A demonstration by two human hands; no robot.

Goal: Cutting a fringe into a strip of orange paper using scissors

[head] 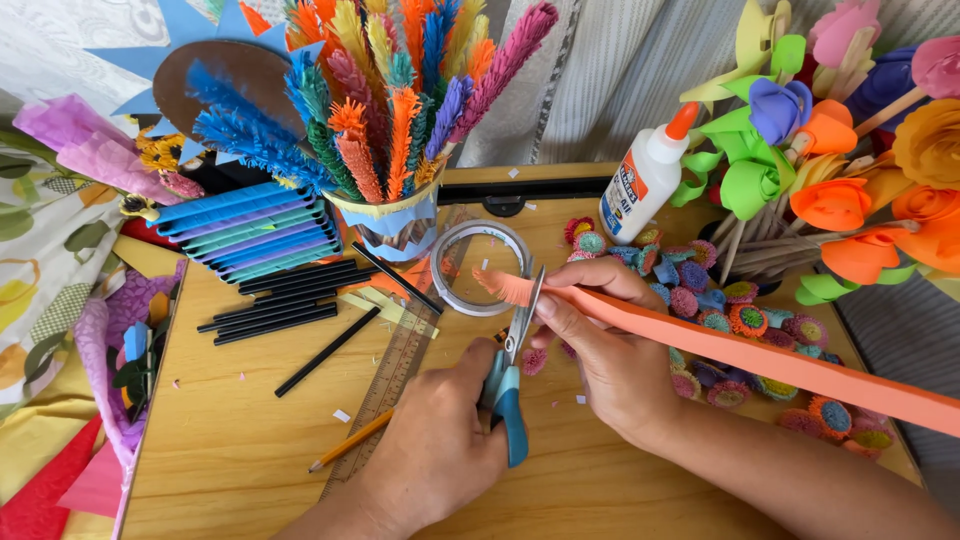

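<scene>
My left hand point(430, 445) grips a pair of blue-handled scissors point(512, 400), blades pointing up and away from me. The blades close on the end of a long orange paper strip point(760, 355), whose tip point(500, 285) is cut into a fine fringe. My right hand point(615, 350) pinches that strip just right of the blades, and the rest of it runs off to the lower right. Both hands work over a wooden table point(240, 450).
Just beyond the scissors lies a clear tape roll point(470, 262). A ruler point(400, 370), a pencil point(350, 440) and black sticks point(270, 300) are to the left. A cup of fringed paper stems point(395, 225), a glue bottle point(645, 180), small fringed rosettes point(700, 290) and paper flowers point(830, 200) stand behind.
</scene>
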